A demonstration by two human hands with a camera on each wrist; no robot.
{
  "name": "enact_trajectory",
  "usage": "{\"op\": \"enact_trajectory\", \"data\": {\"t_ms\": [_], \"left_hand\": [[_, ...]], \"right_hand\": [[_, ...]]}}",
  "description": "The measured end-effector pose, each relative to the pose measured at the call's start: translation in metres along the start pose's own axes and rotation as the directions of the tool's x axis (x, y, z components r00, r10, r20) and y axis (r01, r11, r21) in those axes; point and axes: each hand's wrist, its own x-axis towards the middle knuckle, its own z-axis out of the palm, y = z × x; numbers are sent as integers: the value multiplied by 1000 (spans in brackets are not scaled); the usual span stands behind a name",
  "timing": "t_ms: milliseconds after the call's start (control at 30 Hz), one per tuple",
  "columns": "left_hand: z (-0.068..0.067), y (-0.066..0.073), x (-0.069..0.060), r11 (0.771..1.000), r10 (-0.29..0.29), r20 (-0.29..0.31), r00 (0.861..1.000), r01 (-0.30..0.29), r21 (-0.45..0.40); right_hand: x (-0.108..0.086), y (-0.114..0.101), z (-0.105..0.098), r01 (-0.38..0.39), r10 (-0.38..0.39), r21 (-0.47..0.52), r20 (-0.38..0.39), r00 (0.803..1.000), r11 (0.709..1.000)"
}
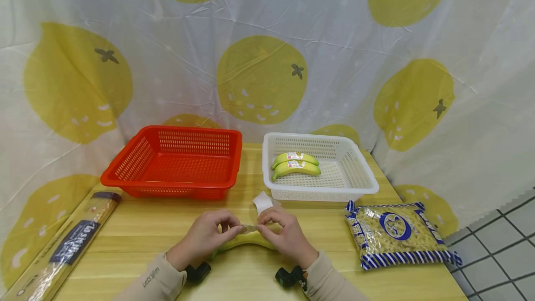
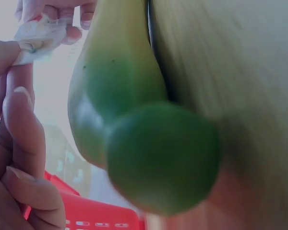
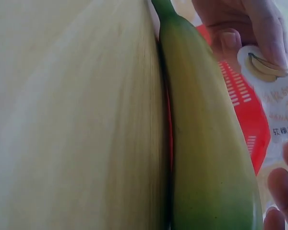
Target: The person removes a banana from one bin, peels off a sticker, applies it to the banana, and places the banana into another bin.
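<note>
At the left edge of the table, we note a long packet of pasta; behind and to its right stands a red basket. Near the front, at the middle, the left hand pinches 1 end of a small printed label between thumb and finger. Below the label lies a banana, on the table between our 2 wrists, its green tip toward the left. The right hand pinches the label's opposite end. Beside its fingertips shows a white slip; we cannot tell whether the hand holds it. Farther right, a white basket contains 2 labelled bananas side by side; nearest the right edge lies a bag of pasta.

For a neat result, we judge that the label, which looks curled in the left wrist view, is best drawn gently flat between the 2 pinches, with only its margins gripped. We should line its length up with the banana's upper curve, touch the middle down, then smooth outward toward each end. Uneven tension could crease the film or fold it onto a fingertip; a rolling banana could set it askew.
</note>
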Motion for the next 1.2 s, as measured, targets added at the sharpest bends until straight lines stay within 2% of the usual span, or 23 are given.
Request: {"op": "enact_trajectory", "data": {"t_ms": [100,167,400,533,733,900,1200], "left_hand": [[-1,-1,-1,1000,-27,25,999,27,-14],[-1,-1,-1,999,-41,38,998,42,-14],[-2,-4,-2,992,-125,112,986,124,13],[-2,-6,-2,987,-161,135,978,158,32],[-1,-7,-2,987,-161,149,976,154,54],[3,-7,-1,987,-151,132,980,141,81],[12,-3,2,962,-220,118,968,195,193]], "right_hand": [[0,1,0,40,-40,-5,0,999,999],[0,1,0,34,-34,-15,8,999,999],[-1,-2,2,-123,125,-39,63,990,992],[-2,-3,3,-167,171,-46,83,982,985],[-3,2,7,-177,181,-55,90,979,983],[-4,2,12,-151,155,-70,69,985,986],[-4,1,20,-127,136,-149,49,990,981]]}}
